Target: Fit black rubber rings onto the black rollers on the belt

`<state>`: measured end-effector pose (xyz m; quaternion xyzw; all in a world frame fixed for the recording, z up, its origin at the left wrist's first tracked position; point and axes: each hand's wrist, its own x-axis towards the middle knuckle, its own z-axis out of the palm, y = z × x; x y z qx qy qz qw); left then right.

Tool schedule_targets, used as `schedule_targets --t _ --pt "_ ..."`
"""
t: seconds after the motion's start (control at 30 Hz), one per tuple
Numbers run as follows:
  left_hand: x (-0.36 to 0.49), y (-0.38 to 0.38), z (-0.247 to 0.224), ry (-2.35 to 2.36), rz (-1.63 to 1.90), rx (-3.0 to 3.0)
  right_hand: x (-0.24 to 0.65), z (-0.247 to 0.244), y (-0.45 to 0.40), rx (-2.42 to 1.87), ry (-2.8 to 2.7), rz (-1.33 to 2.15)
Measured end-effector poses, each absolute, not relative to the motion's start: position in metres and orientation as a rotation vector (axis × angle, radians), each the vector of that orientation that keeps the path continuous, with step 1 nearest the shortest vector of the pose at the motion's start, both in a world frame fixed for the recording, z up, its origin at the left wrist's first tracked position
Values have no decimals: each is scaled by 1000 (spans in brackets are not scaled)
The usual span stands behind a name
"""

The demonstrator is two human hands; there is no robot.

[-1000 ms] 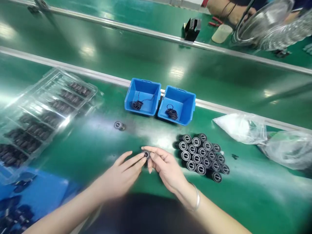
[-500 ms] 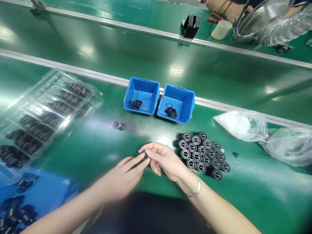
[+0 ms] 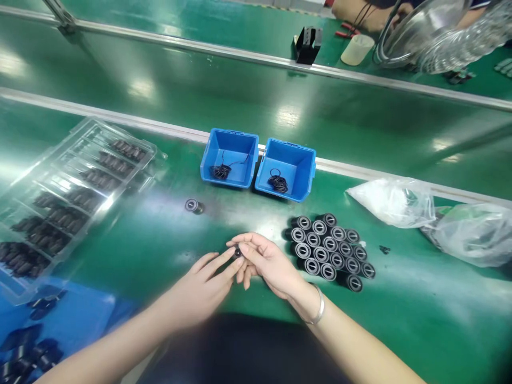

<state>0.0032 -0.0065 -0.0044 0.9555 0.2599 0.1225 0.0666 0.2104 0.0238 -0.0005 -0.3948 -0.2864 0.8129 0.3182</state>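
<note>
Between my two hands, over the green worktop, is a small black round part point(image 3: 237, 251), mostly covered by fingers. My left hand point(image 3: 210, 285) closes on it from the left with its fingertips. From the other side my right hand point(image 3: 270, 264) pinches it with thumb and forefinger, its other fingers curled below. A group of black cylinders point(image 3: 330, 244) with ringed, slotted tops stands to the right of my right hand. One more black cylinder point(image 3: 194, 206) sits alone beyond my left hand.
Two blue bins point(image 3: 230, 158) hold black rings. A clear compartment tray point(image 3: 86, 221) of dark parts lies left, above a blue container point(image 3: 86, 314) with black pieces. Plastic bags point(image 3: 394, 202) lie right, near tiny black bits point(image 3: 384, 249). Across the bench, a person's arm point(image 3: 358, 13) shows beside a clear hose.
My hands stay together on the small black part, with a slight shift of the right-hand fingers. The whole view has moved a little; the cylinders and bins stand as before.
</note>
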Motion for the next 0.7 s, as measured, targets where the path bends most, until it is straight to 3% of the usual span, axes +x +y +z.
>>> schedule_targets --t 0.27,0.7 --pt "8 -15 -8 873 339 2980 207 -2 21 -1067 -773 2065" --pt "-24 40 -9 1222 334 2980 207 -3 11 -1167 -1036 1941"
